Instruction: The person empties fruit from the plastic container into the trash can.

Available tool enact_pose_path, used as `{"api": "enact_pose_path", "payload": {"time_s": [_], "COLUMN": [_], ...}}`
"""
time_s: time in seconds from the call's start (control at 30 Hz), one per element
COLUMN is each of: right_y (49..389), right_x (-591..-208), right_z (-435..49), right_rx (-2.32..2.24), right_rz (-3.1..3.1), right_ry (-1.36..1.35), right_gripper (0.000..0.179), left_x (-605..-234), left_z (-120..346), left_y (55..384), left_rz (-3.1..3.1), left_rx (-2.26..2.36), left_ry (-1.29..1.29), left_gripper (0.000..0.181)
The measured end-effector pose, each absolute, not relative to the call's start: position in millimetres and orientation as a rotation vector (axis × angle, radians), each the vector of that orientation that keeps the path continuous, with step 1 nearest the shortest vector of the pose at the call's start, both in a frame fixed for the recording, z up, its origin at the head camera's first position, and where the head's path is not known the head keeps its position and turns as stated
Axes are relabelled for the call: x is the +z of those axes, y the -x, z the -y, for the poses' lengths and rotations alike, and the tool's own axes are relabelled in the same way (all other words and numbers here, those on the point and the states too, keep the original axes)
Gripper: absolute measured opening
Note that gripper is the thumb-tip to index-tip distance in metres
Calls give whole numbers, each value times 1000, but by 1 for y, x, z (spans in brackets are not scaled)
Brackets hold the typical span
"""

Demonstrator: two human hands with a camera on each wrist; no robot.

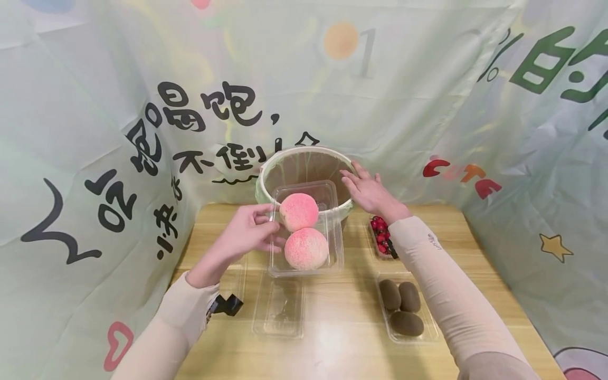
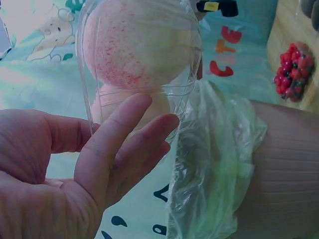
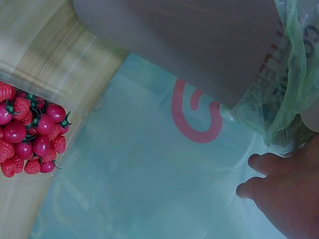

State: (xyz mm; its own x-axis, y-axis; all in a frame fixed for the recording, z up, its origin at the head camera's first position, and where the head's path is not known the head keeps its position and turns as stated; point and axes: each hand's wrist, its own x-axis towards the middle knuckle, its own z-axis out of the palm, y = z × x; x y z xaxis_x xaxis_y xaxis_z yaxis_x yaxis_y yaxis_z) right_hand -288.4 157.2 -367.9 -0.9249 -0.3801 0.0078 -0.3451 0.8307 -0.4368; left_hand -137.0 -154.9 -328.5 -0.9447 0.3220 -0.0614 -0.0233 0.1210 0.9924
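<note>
My left hand [image 1: 247, 232] pinches the left edge of a clear plastic box [image 1: 332, 232] between thumb and fingers. Inside the box lie two pink-and-white peaches [image 1: 306, 248], one behind the other. The box hangs above the table and overlaps the near rim of a round bin [image 1: 309, 150] in the head view. A thin green plastic bag [image 2: 214, 149] lines the bin and folds over its outside. My right hand [image 1: 370, 192] rests at the bin's right rim, its fingers fairly straight; part of it is hidden behind the bag in the right wrist view.
Right of the bin sits a tray of red berries and cherry tomatoes [image 1: 381, 235]. Nearer, a clear tray holds three kiwis [image 1: 406, 322]. An empty clear tray [image 1: 280, 311] lies below the peaches, and another clear tray is partly behind my left arm. Printed cloth [image 1: 404, 105] hangs around the wooden table.
</note>
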Motion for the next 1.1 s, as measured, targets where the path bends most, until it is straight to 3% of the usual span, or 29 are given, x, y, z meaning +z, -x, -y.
{"api": "enact_pose_path", "payload": {"time_s": [0.37, 1.1], "right_y": [289, 289], "right_x": [-370, -369], "right_z": [-159, -159], "right_rx": [-676, -664], "right_rz": [-2933, -2935], "right_ry": [576, 600], "right_gripper": [68, 67], "left_x": [-307, -306], "left_z": [153, 152], "left_y": [167, 217], "left_rz": [-2187, -2247], "left_rx": [1954, 2003], "left_ry": [-213, 46], "left_gripper": [50, 53]}}
